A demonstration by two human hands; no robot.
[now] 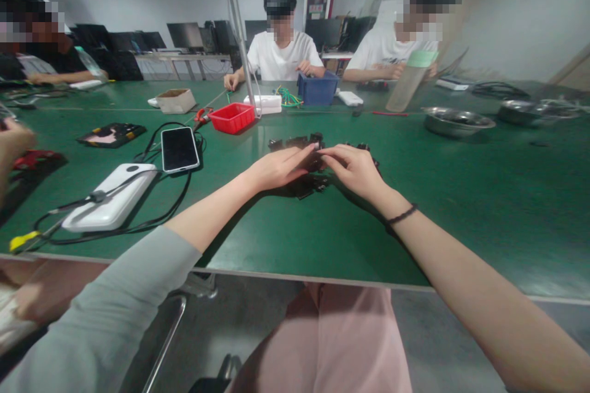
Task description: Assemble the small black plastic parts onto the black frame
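Small black parts [302, 187] lie in a loose pile on the green table, partly covered by my hands. My left hand [282, 167] reaches over the pile, its fingers together and its thumb below, closed on a small black part [314, 163]. My right hand [354, 169] is pinched, its fingertips meeting those of my left hand. Anything between the right fingertips is too small to make out. More black parts [364, 147] show just behind my right hand.
Left of my hands lie a phone [179, 149], a white power bank [113, 196] and black cables. Behind stand a red tray [233, 118], a blue bin [317, 87] and a metal pole [239, 31]. Metal bowls [458, 129] sit at right. Other people sit around the table [483, 215].
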